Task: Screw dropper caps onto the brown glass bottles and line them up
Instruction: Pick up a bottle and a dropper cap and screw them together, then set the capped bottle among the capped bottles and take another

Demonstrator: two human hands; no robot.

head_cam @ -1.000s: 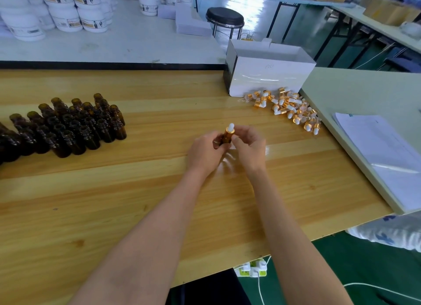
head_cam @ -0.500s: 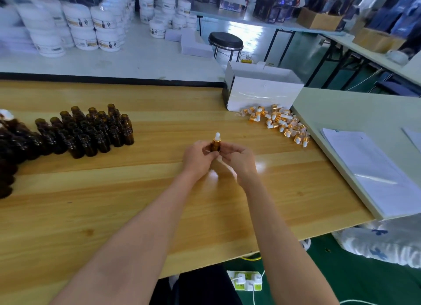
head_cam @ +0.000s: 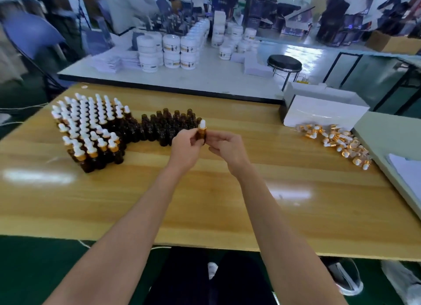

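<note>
Head view, looking down over a wooden table (head_cam: 205, 202): the left hand (head_cam: 184, 146) grips one small brown bottle (head_cam: 201, 135) upright above the middle of the tabletop, fingers curled round the glass. A white-bulbed dropper cap (head_cam: 202, 124) with a gold collar sits on its neck. The right hand (head_cam: 227, 148) is just beside the bottle, fingers loosely curled — whether they touch it I cannot tell. At the left stand capped bottles (head_cam: 88, 127) in rows; touching them, behind the left hand, is a cluster of open bottles (head_cam: 166, 127). Loose caps (head_cam: 339, 143) lie heaped at the right, near a white box (head_cam: 323, 113). Screwing on this cap seems about done — next, probably, the bottle must go down upright against the capped rows without tipping neighbours.
</note>
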